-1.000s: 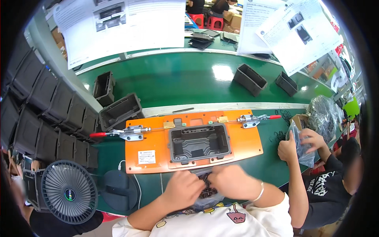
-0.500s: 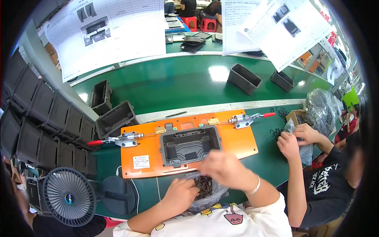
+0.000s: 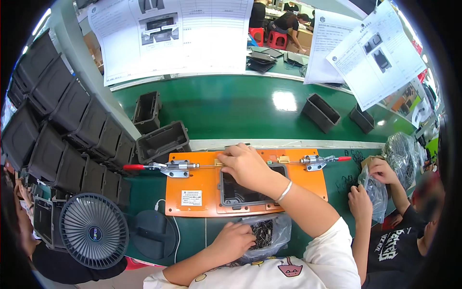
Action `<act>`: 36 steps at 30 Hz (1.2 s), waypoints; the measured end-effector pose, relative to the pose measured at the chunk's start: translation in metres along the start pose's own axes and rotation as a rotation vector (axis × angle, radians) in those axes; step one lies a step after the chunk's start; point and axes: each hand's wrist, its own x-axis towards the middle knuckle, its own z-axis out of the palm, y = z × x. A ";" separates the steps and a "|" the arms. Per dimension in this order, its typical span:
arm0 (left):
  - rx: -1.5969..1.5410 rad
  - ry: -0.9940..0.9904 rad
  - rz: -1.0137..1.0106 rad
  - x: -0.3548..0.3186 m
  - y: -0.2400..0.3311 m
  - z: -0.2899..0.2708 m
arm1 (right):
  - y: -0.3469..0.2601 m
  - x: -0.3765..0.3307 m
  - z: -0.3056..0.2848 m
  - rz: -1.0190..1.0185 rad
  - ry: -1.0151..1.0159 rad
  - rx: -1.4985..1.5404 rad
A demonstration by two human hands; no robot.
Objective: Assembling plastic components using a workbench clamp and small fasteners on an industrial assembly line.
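My right hand reaches over the far left edge of a black plastic box, its fingers pinched by a brass-coloured block. Whatever lies between those fingertips is hidden. The box sits in an orange fixture plate, with its opening upward. A toggle clamp with a red handle is fixed on the left side; another red-handled clamp is on the right. Near me, my left hand rests with curled fingers at a clear plastic bag of small metal pins. Its fingertips are partly hidden.
Black boxes are stacked at left, with loose ones behind the fixture and on the green surface. A fan stands near left. At right, a co-worker's hands handle a plastic bag. Paper sheets hang ahead.
My right hand has moved from above the bag of pins to the far left edge of the box. My left hand stays by the bag. The whole view has shifted.
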 end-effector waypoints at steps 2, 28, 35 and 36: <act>0.008 -0.017 0.001 0.002 0.002 -0.007 | 0.001 0.001 -0.008 -0.016 0.018 -0.030; -0.537 1.822 -0.402 0.027 -0.104 -0.180 | 0.014 0.013 -0.015 0.312 -0.114 0.084; -0.263 1.368 -0.114 0.072 -0.077 -0.151 | 0.015 0.012 -0.011 0.313 -0.078 0.096; -0.153 1.315 -0.120 0.081 -0.078 -0.142 | 0.016 0.012 -0.010 0.326 -0.091 0.074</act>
